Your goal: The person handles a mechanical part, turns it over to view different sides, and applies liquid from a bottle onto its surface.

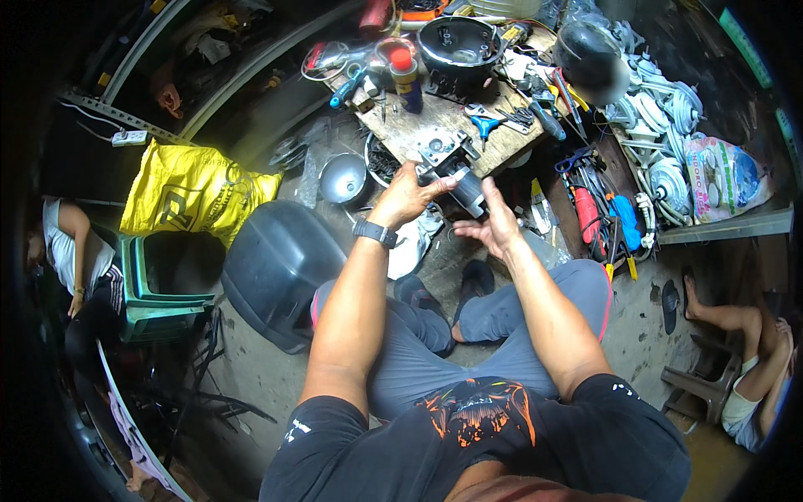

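Observation:
Over the near edge of the wooden workbench, my left hand (403,197) grips a small electric motor (467,192) with a dark cylindrical body. Its thumb lies across the casing, and the motor is tilted. At the upper end of the motor is a silvery metal end piece (437,146), above the bench top. My right hand (498,222) is beside the motor's lower end with its fingers stretched out and apart; whether it touches the casing is hard to tell. A blue-handled tool (484,125) lies on the bench just beyond the motor.
The workbench (400,125) bears a red-capped spray can (406,82), a black pot (458,52) and several hand tools. To the right are a tool box with red pliers (587,213) and piled white fan parts (657,105). A yellow sack (188,192) and black case (280,272) stand left. People sit at both sides.

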Motion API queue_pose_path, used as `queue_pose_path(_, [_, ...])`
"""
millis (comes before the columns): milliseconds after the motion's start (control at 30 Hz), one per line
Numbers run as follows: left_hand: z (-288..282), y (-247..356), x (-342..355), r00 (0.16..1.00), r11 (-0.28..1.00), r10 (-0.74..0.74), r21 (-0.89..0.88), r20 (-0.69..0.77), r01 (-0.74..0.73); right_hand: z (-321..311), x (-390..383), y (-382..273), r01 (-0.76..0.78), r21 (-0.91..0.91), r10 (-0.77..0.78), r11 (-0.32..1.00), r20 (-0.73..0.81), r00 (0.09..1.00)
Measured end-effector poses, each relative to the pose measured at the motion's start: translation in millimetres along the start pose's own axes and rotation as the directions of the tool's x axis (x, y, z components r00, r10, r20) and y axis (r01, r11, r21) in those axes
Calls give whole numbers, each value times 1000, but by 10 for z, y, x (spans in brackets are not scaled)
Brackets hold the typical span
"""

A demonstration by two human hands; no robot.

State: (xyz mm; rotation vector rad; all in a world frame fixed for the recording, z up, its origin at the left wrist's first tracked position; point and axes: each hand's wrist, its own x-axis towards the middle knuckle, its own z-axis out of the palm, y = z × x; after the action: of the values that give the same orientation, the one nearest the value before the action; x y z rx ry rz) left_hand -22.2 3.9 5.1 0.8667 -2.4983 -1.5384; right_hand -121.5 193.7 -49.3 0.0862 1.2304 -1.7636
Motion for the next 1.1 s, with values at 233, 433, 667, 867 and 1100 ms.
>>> queue_pose_path(233, [27, -68, 53, 999, 998, -48, -34, -15, 47, 5, 4, 67, 612, -791, -784, 1, 380, 492])
queue_pose_path(433, [68, 2, 0, 986, 918, -165, -362, 19, 160, 28, 50, 99, 591, -564, -651, 577, 119, 750])
queue_pose_path(667, [182, -96, -49, 963, 717, -266, -658, 46, 230, -56, 88, 85, -25, 163, 20, 986, 38, 999])
queue_pose_path(867, [221, 160, -128, 950, 741, -312, -631, -24, 228, -71, 97, 174, 303, -62, -301, 951, 39, 953])
queue_pose_path(1100, [702, 244, -110, 878, 999, -19, -50, -478, -6, -243, 152, 314, -56, 440, 8, 896, 111, 994])
